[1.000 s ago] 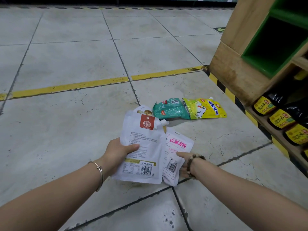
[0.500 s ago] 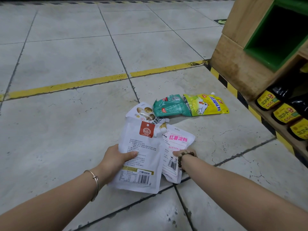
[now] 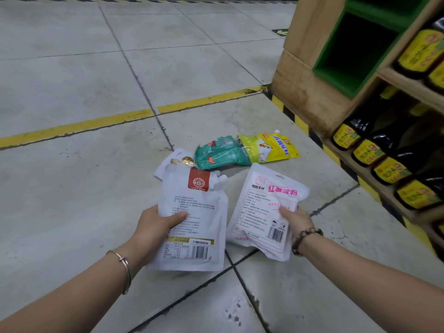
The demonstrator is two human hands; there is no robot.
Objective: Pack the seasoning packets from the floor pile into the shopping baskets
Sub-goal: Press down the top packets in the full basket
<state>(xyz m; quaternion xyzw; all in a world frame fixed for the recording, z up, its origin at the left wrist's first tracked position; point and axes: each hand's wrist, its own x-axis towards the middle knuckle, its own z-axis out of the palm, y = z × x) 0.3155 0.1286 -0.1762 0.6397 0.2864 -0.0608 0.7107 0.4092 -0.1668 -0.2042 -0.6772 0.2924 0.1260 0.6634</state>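
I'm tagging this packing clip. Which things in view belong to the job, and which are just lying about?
Job: white spouted pouch with red label, held in the left hand; white flat packet with pink lettering, held in the right hand; green packet, yellow spouted pouch and white pouch with gold seal on the floor.
Not the job: dark bottles with yellow labels, wooden shelf.

Left of the wooden shelf unit (image 3: pixel 310 92) are five seasoning packets: three white, namely a spouted pouch (image 3: pixel 194 212), a second pouch (image 3: pixel 173 162) half hidden behind it and a pink-lettered packet (image 3: pixel 262 210), one green packet (image 3: pixel 221 155) and one yellow packet (image 3: pixel 266 147). On the shelf unit stand at least six dark bottles (image 3: pixel 367 152) with yellow labels.
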